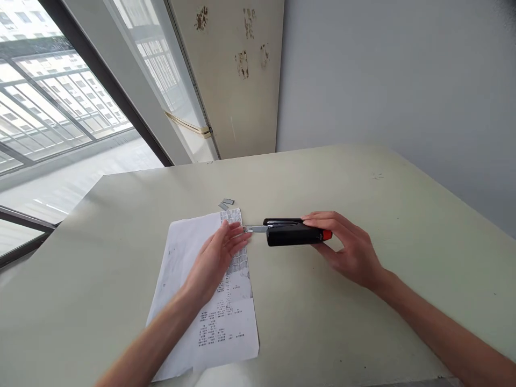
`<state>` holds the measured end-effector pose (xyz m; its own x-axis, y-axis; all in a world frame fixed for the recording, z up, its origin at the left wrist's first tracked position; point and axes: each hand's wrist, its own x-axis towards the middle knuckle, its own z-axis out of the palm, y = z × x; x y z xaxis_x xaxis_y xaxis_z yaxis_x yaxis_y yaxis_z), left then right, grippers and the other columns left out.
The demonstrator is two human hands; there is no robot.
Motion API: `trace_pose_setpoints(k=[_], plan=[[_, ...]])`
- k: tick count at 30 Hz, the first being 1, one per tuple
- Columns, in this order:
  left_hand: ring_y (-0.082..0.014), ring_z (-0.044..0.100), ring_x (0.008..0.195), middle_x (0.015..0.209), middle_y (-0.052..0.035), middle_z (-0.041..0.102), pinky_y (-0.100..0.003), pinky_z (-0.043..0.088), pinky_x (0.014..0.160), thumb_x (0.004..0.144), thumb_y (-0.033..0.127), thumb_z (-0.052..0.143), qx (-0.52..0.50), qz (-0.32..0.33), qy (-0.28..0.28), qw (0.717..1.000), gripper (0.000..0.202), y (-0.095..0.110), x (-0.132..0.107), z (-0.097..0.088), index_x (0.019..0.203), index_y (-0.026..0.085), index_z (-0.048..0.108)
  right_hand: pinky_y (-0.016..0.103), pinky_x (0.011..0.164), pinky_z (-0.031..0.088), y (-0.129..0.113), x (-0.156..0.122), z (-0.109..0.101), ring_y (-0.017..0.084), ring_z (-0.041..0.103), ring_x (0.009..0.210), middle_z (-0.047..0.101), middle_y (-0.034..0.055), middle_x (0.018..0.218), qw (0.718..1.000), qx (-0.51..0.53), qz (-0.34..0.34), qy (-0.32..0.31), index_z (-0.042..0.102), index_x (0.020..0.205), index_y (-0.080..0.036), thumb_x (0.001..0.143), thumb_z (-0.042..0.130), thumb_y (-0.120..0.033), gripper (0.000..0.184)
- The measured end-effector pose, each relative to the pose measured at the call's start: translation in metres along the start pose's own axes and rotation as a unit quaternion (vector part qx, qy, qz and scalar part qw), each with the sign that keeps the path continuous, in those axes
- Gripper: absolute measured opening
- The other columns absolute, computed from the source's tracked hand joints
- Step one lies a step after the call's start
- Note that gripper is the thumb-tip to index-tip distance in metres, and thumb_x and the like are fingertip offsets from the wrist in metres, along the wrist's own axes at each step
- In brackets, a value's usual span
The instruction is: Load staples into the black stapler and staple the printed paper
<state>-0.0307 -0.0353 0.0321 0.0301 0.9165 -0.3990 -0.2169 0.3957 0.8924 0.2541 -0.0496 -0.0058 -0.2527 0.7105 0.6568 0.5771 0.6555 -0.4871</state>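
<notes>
A black stapler point(296, 235) with a red end lies level above the table, and my right hand point(349, 247) is closed around its right part. From its left end a narrow metal staple tray point(257, 229) sticks out. At the tray's tip is my left hand point(217, 255), its fingers stretched out and slightly apart; whether they touch the tip I cannot tell. Beneath the left hand lie sheets of paper point(189, 236), partly printed, with a strip of dense print along the upper right edge. Two small grey staple strips point(228, 201) rest just beyond the paper's top edge.
The pale table point(342, 333) reaches back to a grey wall point(382, 70) and a cream panel point(242, 107) with brown worn patches. At the left is a window point(52, 91) with a railing outside, beside a door frame with a brass-coloured handle point(188, 124).
</notes>
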Motion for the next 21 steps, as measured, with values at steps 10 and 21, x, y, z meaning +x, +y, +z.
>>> trace_pose_setpoints(k=[10, 21], plan=[[-0.0204, 0.075, 0.085, 0.105, -0.0177, 0.074, -0.03, 0.06, 0.069, 0.112, 0.033, 0.03, -0.302, -0.159, -0.036, 0.939, 0.042, 0.014, 0.0, 0.019, 0.099, 0.012, 0.065, 0.039, 0.091, 0.065, -0.048, 0.002, 0.014, 0.025, 0.072, 0.125, 0.08, 0.0047, 0.127, 0.977, -0.111, -0.18, 0.032, 0.071, 0.128, -0.031, 0.092, 0.071, -0.003, 0.046], [-0.0118, 0.039, 0.062, 0.072, 0.0036, 0.042, -0.023, 0.041, 0.059, 0.095, 0.022, 0.061, -0.103, 0.051, -0.001, 0.993, 0.019, -0.008, -0.014, -0.02, 0.108, 0.02, 0.076, 0.052, 0.089, 0.066, -0.064, 0.003, 0.005, 0.031, 0.071, 0.122, 0.075, 0.0068, 0.126, 0.995, -0.031, -0.069, 0.066, 0.069, 0.135, -0.036, 0.089, 0.068, 0.004, 0.061]])
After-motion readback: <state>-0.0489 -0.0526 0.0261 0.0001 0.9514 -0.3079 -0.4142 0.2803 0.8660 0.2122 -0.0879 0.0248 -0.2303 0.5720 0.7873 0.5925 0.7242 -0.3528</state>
